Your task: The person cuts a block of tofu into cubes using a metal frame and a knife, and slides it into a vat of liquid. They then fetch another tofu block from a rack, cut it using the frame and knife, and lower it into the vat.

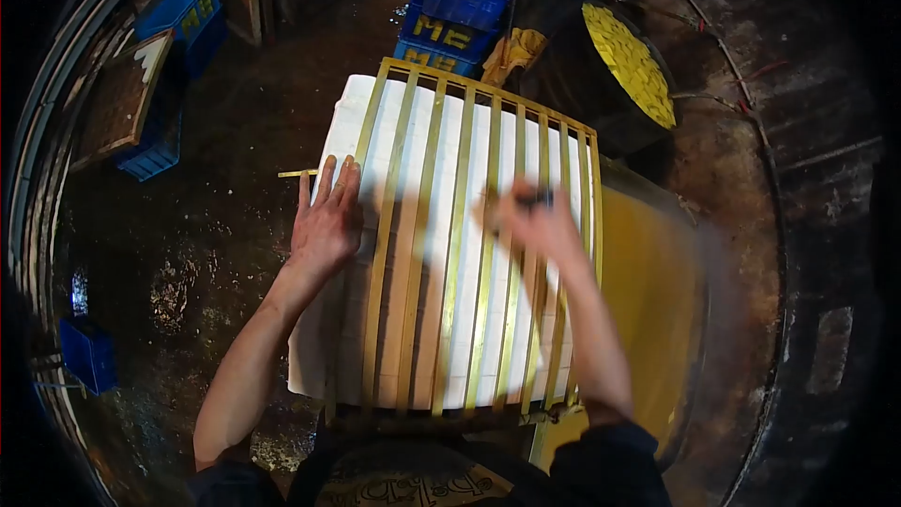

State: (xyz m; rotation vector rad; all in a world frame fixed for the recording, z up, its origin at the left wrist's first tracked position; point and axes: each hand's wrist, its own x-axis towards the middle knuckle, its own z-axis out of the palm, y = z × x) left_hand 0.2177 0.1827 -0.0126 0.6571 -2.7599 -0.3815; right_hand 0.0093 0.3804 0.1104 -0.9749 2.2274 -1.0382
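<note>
A large white slab (349,108), marked with faint grid lines like a block of tofu, lies in front of me. Over it rests a yellowish slatted frame (490,89) with long parallel bars. My left hand (327,225) lies at the slab's left side, fingers stretched forward beside the outermost bar. Above the right half of the frame, my right hand (546,225) is smeared by motion, its fingers closed round a dark-handled tool (537,197). The tool's working end is too blurred to make out. Shadows of both arms fall across the slab.
Stacked blue crates (460,0) stand behind the frame. At the back right is a round container of yellow pieces (627,66). A yellowish surface (648,291) borders the slab on the right. More blue crates (183,14) and a wooden board (122,103) sit left on the wet floor.
</note>
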